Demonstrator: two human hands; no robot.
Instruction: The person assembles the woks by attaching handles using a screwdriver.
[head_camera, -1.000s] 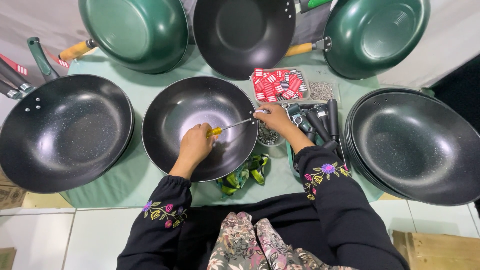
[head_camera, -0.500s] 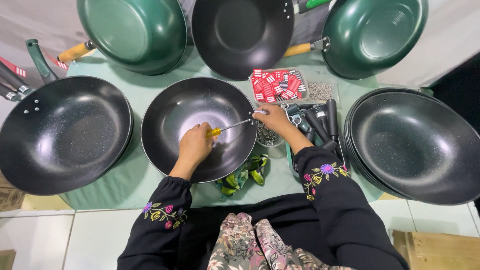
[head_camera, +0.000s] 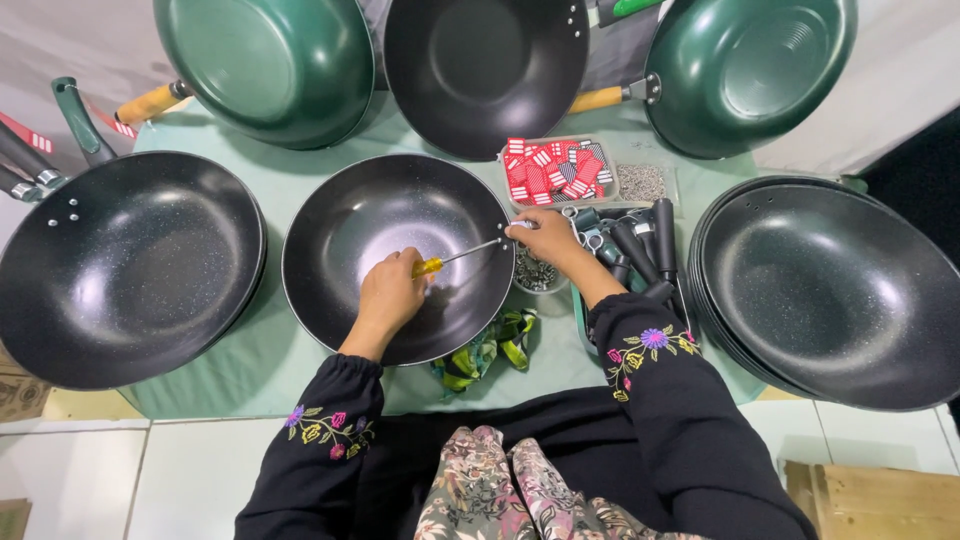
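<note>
Green cloth (head_camera: 270, 190); L hand (head_camera: 388, 295) grips screwdriver (head_camera: 455, 257) in pan (head_camera: 345, 225), R hand (head_camera: 548, 238) at rim

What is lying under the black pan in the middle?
The middle black pan rests on the pale green cloth. A green-and-yellow rag pokes out at its near right edge; how far it reaches underneath is hidden.

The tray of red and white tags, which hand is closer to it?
Right. The right hand sits just below the tray of tags; the left hand is farther off, inside the wok.
</note>
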